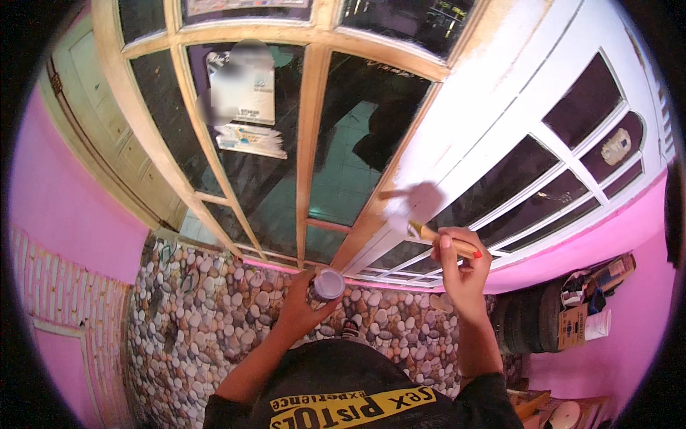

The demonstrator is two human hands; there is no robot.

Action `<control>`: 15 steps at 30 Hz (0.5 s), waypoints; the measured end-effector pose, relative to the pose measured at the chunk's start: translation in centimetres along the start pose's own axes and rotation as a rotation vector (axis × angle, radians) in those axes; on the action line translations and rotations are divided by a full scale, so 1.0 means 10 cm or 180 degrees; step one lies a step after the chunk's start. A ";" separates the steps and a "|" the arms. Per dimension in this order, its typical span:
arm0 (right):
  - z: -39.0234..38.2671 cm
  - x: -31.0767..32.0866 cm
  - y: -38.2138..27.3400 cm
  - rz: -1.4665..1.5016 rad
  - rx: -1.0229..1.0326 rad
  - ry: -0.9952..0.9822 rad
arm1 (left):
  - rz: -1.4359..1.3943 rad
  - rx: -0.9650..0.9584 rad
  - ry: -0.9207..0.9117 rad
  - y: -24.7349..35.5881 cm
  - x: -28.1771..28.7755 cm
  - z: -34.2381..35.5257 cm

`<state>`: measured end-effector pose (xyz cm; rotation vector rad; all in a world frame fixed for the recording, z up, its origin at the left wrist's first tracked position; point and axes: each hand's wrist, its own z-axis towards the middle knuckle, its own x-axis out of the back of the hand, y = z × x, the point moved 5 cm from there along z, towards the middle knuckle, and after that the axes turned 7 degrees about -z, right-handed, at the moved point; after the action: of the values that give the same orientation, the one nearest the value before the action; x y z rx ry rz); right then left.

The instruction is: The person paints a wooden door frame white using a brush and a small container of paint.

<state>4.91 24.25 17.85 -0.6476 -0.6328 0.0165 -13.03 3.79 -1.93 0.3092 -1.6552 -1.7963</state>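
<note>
1. Your left hand (pixel 301 303): fingers curled around 1 small cup (pixel 329 284) of pale paint, its mouth facing up.
2. Your right hand (pixel 466 270): fingers closed on the wooden handle of 1 paintbrush (pixel 426 233), which points left.
3. Bristles: at the post (pixel 437 143), bare wood on its left, white on its right; you cannot tell whether they touch.
4. Pebble-patterned floor (pixel 214 307): below both hands.

A floor (pixel 207 314) patterned with rounded grey, brown and white pebbles spreads across the room, with a thin green looped item (pixel 166 252) at left, a dark strapped sandal (pixel 349 328) at centre, and a flat beige oval object (pixel 441 304) and a black tyre-like stack (pixel 527 319) at right.
</note>
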 end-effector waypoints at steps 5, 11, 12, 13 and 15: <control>-0.31 -0.24 -0.12 0.0710 -0.0621 -0.0504 | -0.0310 -0.0360 0.0109 0.17 -0.03 0.18; -0.24 -0.51 -0.46 -0.0012 -0.0230 -0.1410 | -0.0299 -0.0558 0.0060 0.31 -0.07 0.28; -0.25 -0.55 -0.46 -0.0018 -0.0233 -0.1412 | -0.0295 -0.0567 -0.0012 0.32 -0.08 0.29; -0.25 -0.58 -0.46 -0.0108 -0.0135 -0.1383 | -0.0296 -0.0581 -0.0088 0.32 -0.10 0.29; -0.23 -0.62 -0.48 -0.0208 -0.0039 -0.1355 | -0.0296 -0.0664 -0.0082 0.22 -0.16 0.30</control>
<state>0.32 17.79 15.80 -0.6395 -1.0648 0.0916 -12.92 7.16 0.28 0.2743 -1.4757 -2.0309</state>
